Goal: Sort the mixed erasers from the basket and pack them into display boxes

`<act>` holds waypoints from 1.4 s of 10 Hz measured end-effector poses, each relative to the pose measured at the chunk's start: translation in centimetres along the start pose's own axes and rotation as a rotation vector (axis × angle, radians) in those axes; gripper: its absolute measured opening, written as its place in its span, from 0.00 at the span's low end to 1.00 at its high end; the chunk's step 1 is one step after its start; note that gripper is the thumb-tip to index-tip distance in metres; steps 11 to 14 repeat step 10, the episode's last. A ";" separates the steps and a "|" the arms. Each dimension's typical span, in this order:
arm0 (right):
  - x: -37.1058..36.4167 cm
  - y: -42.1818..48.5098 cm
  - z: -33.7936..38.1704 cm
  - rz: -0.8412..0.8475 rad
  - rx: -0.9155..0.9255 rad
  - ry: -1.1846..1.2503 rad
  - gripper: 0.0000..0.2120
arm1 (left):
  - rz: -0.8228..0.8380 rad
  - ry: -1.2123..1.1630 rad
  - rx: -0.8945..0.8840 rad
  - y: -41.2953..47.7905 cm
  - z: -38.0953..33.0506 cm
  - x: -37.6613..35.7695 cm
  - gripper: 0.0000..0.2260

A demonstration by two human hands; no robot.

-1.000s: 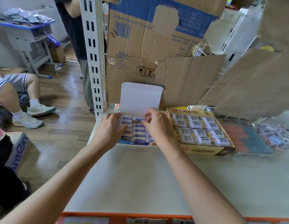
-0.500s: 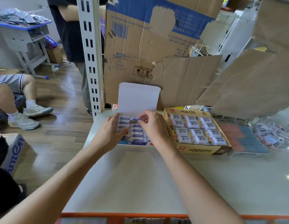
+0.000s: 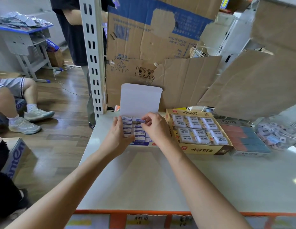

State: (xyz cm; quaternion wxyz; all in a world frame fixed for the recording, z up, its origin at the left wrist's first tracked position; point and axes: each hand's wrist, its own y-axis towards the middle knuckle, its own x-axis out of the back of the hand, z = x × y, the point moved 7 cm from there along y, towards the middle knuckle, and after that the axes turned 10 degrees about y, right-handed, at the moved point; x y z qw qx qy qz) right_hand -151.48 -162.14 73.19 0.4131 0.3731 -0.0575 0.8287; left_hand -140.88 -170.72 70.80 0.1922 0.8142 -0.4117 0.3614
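Observation:
A white display box [image 3: 140, 96] with its lid standing up sits at the back of the white shelf, filled with rows of blue-and-white erasers [image 3: 139, 135]. My left hand [image 3: 118, 136] lies with straight fingers along the box's left side. My right hand [image 3: 154, 125] pinches one blue-and-white eraser [image 3: 141, 120] at the far row of the box. A wire basket [image 3: 282, 134] of mixed small erasers stands at the far right.
A yellow box [image 3: 203, 150] of wrapped white erasers stands right of the white box, then a box of red-and-blue erasers [image 3: 246, 138]. Cardboard sheets [image 3: 185, 80] lean behind. A slotted shelf post [image 3: 92, 55] rises at left. People stand and sit on the floor at left.
My right hand shifted slightly toward the far row with the eraser between its fingers. My left hand stayed along the box's left side.

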 end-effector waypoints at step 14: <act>4.4 -5.0 2.6 0.007 0.125 -0.203 0.15 | -0.030 0.290 -0.094 -2.2 -0.8 2.6 0.24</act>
